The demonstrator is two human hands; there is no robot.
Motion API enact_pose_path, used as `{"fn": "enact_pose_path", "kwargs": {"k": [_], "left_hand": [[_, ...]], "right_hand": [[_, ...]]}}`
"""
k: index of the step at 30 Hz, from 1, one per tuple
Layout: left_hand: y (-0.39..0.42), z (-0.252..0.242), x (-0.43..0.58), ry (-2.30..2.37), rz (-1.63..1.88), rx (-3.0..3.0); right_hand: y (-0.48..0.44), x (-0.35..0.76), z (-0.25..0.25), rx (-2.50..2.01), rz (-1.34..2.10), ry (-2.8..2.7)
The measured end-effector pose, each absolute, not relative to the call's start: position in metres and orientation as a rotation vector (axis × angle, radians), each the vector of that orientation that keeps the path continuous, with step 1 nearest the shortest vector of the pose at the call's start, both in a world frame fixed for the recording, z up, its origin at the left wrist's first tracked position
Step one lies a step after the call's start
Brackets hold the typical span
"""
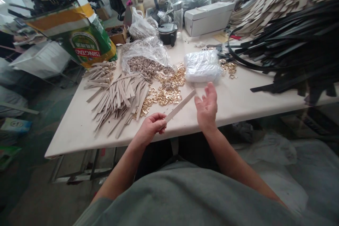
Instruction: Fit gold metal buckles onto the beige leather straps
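Note:
My left hand (pixel 153 124) is closed on one end of a beige strap (pixel 180 106), which points up and right over the white table (pixel 238 100). My right hand (pixel 207 107) is open, fingers apart, palm turned left, just right of the strap's far end and not touching it. A pile of gold metal buckles (pixel 167 91) lies just beyond the strap. A heap of more beige straps (pixel 119 99) lies to the left of the buckles.
A clear bag of small rings (pixel 147 60) and a white plastic packet (pixel 201 66) sit mid-table. Black straps (pixel 296 49) and pale straps (pixel 270 0) pile up at the right. A white box (pixel 209 17), a black pot (pixel 167 33) and a green Tsingtao carton (pixel 87 44) stand behind.

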State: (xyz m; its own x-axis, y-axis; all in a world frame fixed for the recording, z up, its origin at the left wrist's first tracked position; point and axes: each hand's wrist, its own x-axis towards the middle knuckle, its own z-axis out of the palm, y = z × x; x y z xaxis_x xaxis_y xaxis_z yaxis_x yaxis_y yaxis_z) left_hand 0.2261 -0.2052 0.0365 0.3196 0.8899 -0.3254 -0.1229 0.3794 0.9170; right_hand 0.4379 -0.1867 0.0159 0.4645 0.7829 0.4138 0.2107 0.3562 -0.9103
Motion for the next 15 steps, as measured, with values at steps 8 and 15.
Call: {"fn": "enact_pose_path", "kwargs": {"k": [8,15], "left_hand": [[-0.201,0.046,0.222,0.935,0.847,0.973],[-0.202,0.044,0.214,0.889,0.896,1.017]], "right_hand": [[-0.215,0.433,0.052,-0.993,0.274,-2.158],[-0.217,0.418,0.042,-1.033,0.446,-1.968]]}}
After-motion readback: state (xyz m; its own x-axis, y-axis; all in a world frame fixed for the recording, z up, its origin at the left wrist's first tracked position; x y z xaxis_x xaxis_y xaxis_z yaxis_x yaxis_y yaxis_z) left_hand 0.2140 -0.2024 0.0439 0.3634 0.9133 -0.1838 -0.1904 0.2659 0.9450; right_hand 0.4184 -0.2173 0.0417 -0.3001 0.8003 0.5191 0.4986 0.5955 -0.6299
